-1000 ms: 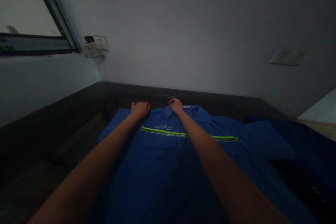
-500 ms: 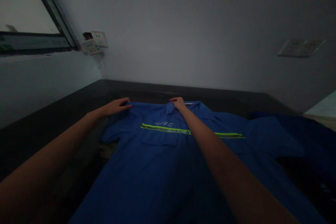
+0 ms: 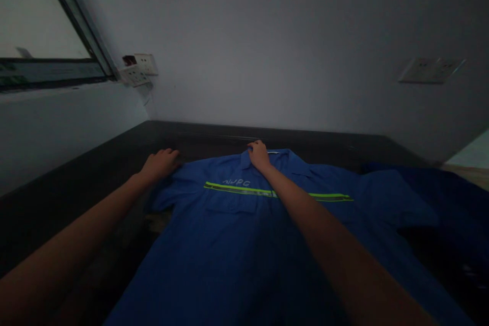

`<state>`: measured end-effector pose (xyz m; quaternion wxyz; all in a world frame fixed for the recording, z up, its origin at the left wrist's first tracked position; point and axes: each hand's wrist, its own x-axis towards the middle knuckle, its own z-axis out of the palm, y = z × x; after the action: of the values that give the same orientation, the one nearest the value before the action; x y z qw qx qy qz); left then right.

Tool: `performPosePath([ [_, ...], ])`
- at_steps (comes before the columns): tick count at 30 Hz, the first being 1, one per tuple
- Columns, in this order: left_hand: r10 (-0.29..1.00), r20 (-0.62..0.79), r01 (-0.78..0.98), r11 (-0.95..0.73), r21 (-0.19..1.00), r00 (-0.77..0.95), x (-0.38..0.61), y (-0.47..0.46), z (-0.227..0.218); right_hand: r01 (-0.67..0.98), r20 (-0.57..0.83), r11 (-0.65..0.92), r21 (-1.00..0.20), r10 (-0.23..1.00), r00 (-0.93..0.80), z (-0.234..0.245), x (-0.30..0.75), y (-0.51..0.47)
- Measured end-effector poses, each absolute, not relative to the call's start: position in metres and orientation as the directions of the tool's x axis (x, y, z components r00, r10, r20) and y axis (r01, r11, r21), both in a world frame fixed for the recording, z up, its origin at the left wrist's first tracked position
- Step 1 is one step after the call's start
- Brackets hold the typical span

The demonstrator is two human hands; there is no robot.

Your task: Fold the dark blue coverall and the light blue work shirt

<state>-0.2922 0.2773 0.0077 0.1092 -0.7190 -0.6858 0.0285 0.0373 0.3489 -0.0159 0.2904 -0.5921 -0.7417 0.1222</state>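
A blue work shirt (image 3: 229, 234) with a yellow-green reflective stripe across the chest lies face up on a dark surface (image 3: 76, 178). My left hand (image 3: 160, 163) rests at the shirt's left shoulder and sleeve edge, fingers curled onto the cloth. My right hand (image 3: 259, 155) sits at the collar, fingers closed on the collar fabric. Both forearms stretch out over the shirt.
More dark blue cloth (image 3: 439, 198) lies to the right of the shirt. A white wall rises behind, with sockets (image 3: 137, 69) at the left corner and a socket plate (image 3: 430, 70) at the right. A window (image 3: 42, 35) is at upper left.
My left hand slid from the chest near the collar out to the left shoulder, spreading the sleeve flat. My right hand stayed at the collar.
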Motion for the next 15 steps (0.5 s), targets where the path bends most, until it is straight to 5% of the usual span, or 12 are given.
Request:
performPosePath([
  [5,0.947,0.288,0.989,-0.117,-0.095,0.14,-0.269,0.252,0.001,0.894,0.181,0.383,-0.234,0.92,-0.347,-0.016,0.035,0.321],
  [10,0.964,0.207,0.985,-0.174,0.006,0.169,-0.277,0.234,-0.033,0.895,0.017,0.385,-0.227,0.92,-0.392,-0.033,0.035,0.311],
  [15,0.951,0.303,0.998,0.054,0.025,-0.059,-0.302,0.204,-0.04,0.895,0.046,0.374,-0.242,0.926,-0.374,-0.023,0.038,0.307],
])
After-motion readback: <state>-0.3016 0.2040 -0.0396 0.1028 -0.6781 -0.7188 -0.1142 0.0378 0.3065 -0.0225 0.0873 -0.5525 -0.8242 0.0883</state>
